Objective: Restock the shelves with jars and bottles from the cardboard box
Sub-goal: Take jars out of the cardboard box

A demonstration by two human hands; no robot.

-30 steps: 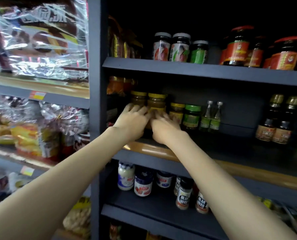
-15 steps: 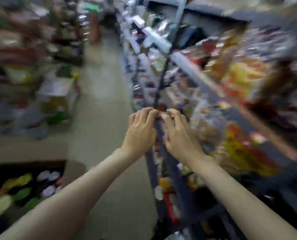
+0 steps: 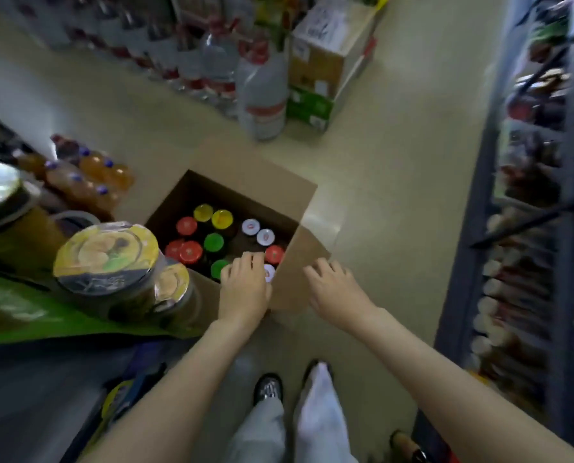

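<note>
An open cardboard box (image 3: 304, 255) stands on the floor in front of me. Several jars sit upright inside it, showing red (image 3: 190, 252), yellow (image 3: 222, 218), green (image 3: 213, 242) and white (image 3: 250, 226) lids. My left hand (image 3: 244, 289) hovers over the near right corner of the box, fingers loosely spread above the lids and holding nothing. My right hand (image 3: 334, 292) hangs just outside the box's right flap, fingers relaxed and empty. The dark shelf unit (image 3: 526, 228) with rows of bottles runs along the right edge.
Large lidded tubs (image 3: 106, 259) sit on a display at my left, with orange drink bottles (image 3: 88, 178) behind them. Big water bottles (image 3: 262, 85) and a carton (image 3: 329, 51) stand on the floor beyond the box. My feet (image 3: 269, 389) are on the pale floor.
My view swung from the jar shelf down the aisle to the box on the floor. Both hands left the jars on the shelf and dropped to the box.
</note>
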